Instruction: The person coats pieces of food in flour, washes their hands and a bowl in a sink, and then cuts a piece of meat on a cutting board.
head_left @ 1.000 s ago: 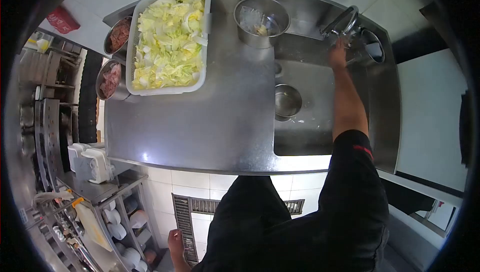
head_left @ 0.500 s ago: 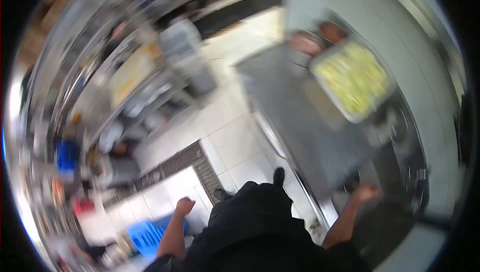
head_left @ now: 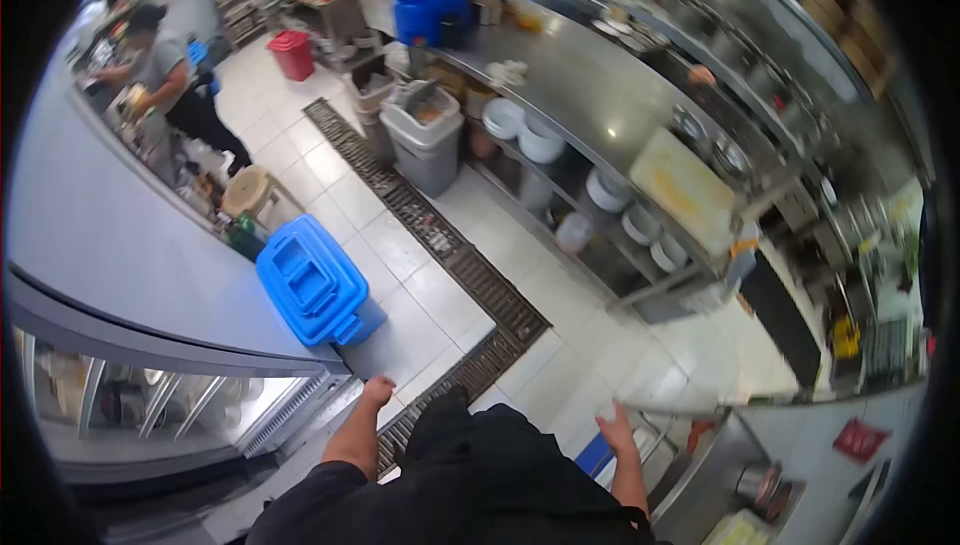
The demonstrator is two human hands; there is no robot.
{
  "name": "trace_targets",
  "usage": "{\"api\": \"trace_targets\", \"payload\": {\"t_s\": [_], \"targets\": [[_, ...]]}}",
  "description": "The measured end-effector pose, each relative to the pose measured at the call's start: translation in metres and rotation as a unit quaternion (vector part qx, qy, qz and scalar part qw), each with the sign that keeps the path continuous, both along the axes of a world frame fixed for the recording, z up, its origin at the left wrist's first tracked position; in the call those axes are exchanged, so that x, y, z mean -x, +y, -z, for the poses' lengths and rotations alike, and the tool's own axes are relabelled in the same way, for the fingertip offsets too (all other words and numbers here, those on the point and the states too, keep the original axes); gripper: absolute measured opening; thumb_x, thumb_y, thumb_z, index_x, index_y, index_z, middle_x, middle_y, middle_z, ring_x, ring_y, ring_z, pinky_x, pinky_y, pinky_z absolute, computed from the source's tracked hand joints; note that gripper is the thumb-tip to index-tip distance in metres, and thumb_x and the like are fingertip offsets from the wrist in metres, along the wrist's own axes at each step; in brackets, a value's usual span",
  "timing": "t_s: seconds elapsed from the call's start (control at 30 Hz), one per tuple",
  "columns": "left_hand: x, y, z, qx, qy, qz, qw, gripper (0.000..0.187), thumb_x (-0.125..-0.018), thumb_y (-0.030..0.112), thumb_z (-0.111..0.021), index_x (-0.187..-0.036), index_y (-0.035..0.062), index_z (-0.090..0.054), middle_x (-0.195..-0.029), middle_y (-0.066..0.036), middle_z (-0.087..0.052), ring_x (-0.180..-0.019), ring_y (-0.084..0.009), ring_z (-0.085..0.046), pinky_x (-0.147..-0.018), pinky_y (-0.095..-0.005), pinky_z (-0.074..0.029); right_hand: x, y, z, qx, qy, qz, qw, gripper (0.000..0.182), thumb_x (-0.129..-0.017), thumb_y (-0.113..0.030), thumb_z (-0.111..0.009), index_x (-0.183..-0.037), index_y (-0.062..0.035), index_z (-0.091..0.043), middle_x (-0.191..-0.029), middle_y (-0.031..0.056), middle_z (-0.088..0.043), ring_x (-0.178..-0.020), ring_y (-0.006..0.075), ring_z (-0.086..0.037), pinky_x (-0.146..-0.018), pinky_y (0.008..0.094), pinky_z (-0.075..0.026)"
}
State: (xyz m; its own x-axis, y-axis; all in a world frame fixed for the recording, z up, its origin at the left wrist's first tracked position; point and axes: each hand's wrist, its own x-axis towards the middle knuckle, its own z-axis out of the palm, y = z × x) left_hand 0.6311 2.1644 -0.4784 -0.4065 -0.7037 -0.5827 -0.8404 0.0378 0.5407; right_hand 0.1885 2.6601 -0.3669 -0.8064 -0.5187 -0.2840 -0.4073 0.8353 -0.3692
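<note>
My left hand hangs beside my body above the tiled floor, fingers curled in loosely with nothing visible in them. The closest thing to it is a blue lidded bin by the fridge. On the other side, my right hand is held low with fingers apart and empty, near the end of a steel counter. A metal pot and part of a tray of pale chopped vegetables show on that counter.
A floor drain grate crosses the white tiles. Ahead stands a steel worktable with bowls below and a cutting board on top. A grey bin, a stool and a glass-front fridge line the way. Another person works at far left.
My view has swung left, away from the steel counter with the vegetable tray, toward the worktable and fridge. My right hand has come off the counter and now hangs beside me.
</note>
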Motion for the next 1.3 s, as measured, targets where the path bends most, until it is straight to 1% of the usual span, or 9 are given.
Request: {"api": "trace_targets", "payload": {"t_s": [0.07, 0.23, 0.33, 0.47, 0.8, 0.9, 1.17, 1.2, 1.3], "targets": [[-0.024, -0.022, -0.010, -0.152, -0.011, -0.175, 0.973, 0.020, -0.074, 0.011, -0.061, -0.083, 0.0122, -0.078, -0.095, -0.021, -0.074, -0.091, -0.0356, -0.071, -0.084, -0.0468, -0.056, 0.008, -0.008, 0.034, -0.083, -0.098, -0.034, 0.991, 0.076, -0.087, -0.037, -0.074, -0.150, -0.0063, -0.044, -0.135, 0.0256, -0.059, -0.125, 0.0363, -0.058, -0.106, 0.0414, -0.046], [-0.080, -0.038, -0.003, 0.220, -0.145, 0.116, 0.958, 0.019, -0.079, 0.017, -0.063, -0.083, 0.0047, -0.077, -0.090, -0.020, -0.074, -0.080, -0.0315, -0.074, -0.073, -0.0444, -0.059, 0.054, -0.091, 0.053, -0.192, -0.317, -0.021, 0.929, 0.069, -0.087, -0.035, -0.073, -0.143, -0.0039, -0.048, -0.132, 0.0253, -0.055, -0.119, 0.0364, -0.057, -0.101, 0.0426, -0.045], [-0.069, -0.041, -0.006, 0.089, -0.257, 0.250, 0.929, 0.019, -0.080, 0.017, -0.064, -0.083, 0.0038, -0.077, -0.090, -0.019, -0.075, -0.079, -0.0307, -0.074, -0.069, -0.0427, -0.059, 0.103, -0.165, 0.066, -0.201, -0.344, -0.032, 0.917, 0.063, -0.089, -0.033, -0.071, -0.140, -0.0040, -0.050, -0.123, 0.0232, -0.058, -0.110, 0.0349, -0.059, -0.092, 0.0430, -0.047], [-0.006, -0.026, -0.018, -0.329, -0.029, -0.402, 0.854, 0.022, -0.090, 0.030, -0.066, -0.094, 0.0105, -0.074, -0.069, -0.007, -0.069, -0.065, -0.0264, -0.069, -0.062, -0.0411, -0.058, 0.200, -0.267, 0.091, -0.196, -0.354, -0.042, 0.914, 0.054, -0.091, -0.030, -0.068, -0.136, -0.0041, -0.053, -0.111, 0.0204, -0.061, -0.098, 0.0328, -0.062, -0.080, 0.0436, -0.050], [0.131, -0.127, -0.083, -0.275, 0.052, -0.467, 0.839, 0.032, -0.093, 0.027, -0.064, -0.116, 0.0041, -0.062, -0.110, -0.012, -0.067, -0.098, -0.0269, -0.067, -0.083, -0.0481, -0.057, 0.416, -0.666, 0.098, -0.023, -0.313, -0.082, 0.946, 0.039, -0.093, -0.029, -0.068, -0.124, -0.0089, -0.056, -0.083, 0.0118, -0.062, -0.051, 0.0195, -0.053, -0.047, 0.0405, -0.049], [0.123, -0.176, -0.072, -0.259, 0.056, -0.501, 0.824, 0.036, -0.093, 0.029, -0.063, -0.120, 0.0048, -0.061, -0.114, -0.014, -0.065, -0.101, -0.0292, -0.066, -0.085, -0.0493, -0.057, 0.396, -0.808, 0.028, -0.004, -0.356, -0.088, 0.930, 0.062, -0.090, -0.032, -0.069, -0.142, -0.0036, -0.049, -0.125, 0.0223, -0.064, -0.108, 0.0343, -0.066, -0.088, 0.0460, -0.055], [0.107, -0.397, -0.053, -0.256, 0.071, -0.459, 0.848, 0.033, -0.093, 0.034, -0.066, -0.108, 0.0056, -0.067, -0.096, -0.008, -0.067, -0.086, -0.0235, -0.066, -0.070, -0.0415, -0.058, 0.286, -0.963, 0.014, 0.096, -0.152, -0.200, 0.963, 0.056, -0.086, -0.026, -0.070, -0.134, -0.0019, -0.057, -0.132, 0.0262, -0.061, -0.123, 0.0417, -0.058, -0.103, 0.0453, -0.047], [0.106, -0.429, -0.051, -0.215, 0.118, -0.472, 0.847, 0.032, -0.093, 0.034, -0.065, -0.107, 0.0056, -0.067, -0.096, -0.008, -0.067, -0.084, -0.0232, -0.066, -0.068, -0.0411, -0.057, 0.298, -0.965, 0.088, 0.142, -0.099, -0.232, 0.957, 0.050, -0.084, -0.021, -0.071, -0.130, -0.0046, -0.056, -0.098, 0.0152, -0.067, -0.084, 0.0268, -0.067, -0.076, 0.0409, -0.055], [0.111, -0.553, -0.067, -0.151, 0.105, -0.411, 0.893, 0.033, -0.094, 0.035, -0.063, -0.108, 0.0049, -0.067, -0.096, -0.009, -0.067, -0.085, -0.0205, -0.065, -0.067, -0.0384, -0.056, 0.266, -0.989, 0.059, 0.125, -0.286, -0.089, 0.946, 0.043, -0.091, -0.017, -0.066, -0.131, -0.0050, -0.054, -0.084, 0.0092, -0.063, -0.057, 0.0189, -0.059, -0.046, 0.0372, -0.049]]}}
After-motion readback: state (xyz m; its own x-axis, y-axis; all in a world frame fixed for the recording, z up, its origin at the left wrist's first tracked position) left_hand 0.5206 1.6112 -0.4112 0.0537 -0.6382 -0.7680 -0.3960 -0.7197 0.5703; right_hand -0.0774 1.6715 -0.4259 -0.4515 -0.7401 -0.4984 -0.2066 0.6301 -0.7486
